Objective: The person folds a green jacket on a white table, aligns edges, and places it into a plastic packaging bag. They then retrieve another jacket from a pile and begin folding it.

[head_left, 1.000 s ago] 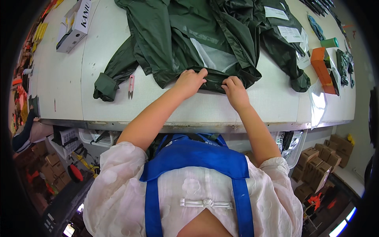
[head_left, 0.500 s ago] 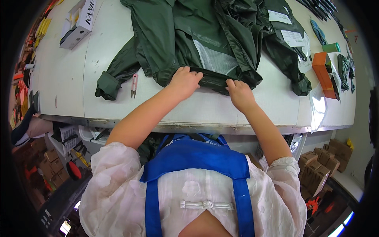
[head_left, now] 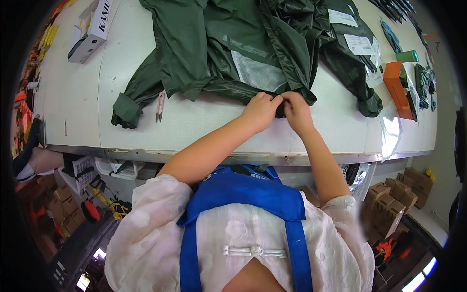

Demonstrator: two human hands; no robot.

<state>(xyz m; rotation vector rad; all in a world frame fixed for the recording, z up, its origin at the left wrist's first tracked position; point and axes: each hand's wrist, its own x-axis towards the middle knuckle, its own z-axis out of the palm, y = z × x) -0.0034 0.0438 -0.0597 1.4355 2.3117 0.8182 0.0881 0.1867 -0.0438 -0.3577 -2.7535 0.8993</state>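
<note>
A dark green jacket (head_left: 187, 53) lies spread on the white table, its hem toward me and both sleeves out to the sides. A pale mesh lining (head_left: 258, 70) shows in its opening. My left hand (head_left: 262, 109) is closed on the hem, right of its middle. Close beside it, nearly touching, my right hand (head_left: 296, 112) pinches the same hem near its right corner. The fingertips of both hands are partly hidden by the cloth and knuckles. Pink-handled thread snips (head_left: 160, 107) lie by the left sleeve cuff.
A white box (head_left: 91, 31) stands at the far left of the table (head_left: 194, 134). On the right are an orange box (head_left: 396, 87), a green roll (head_left: 407, 56), papers (head_left: 359, 45) and a clear plastic bag (head_left: 390, 131). Cardboard boxes (head_left: 389, 204) sit below the table. Another person's leg (head_left: 44, 160) shows at left.
My left hand has slid right along the hem, up beside my right hand. The left part of the hem, let go, lies flatter. My right hand has stayed near the right corner.
</note>
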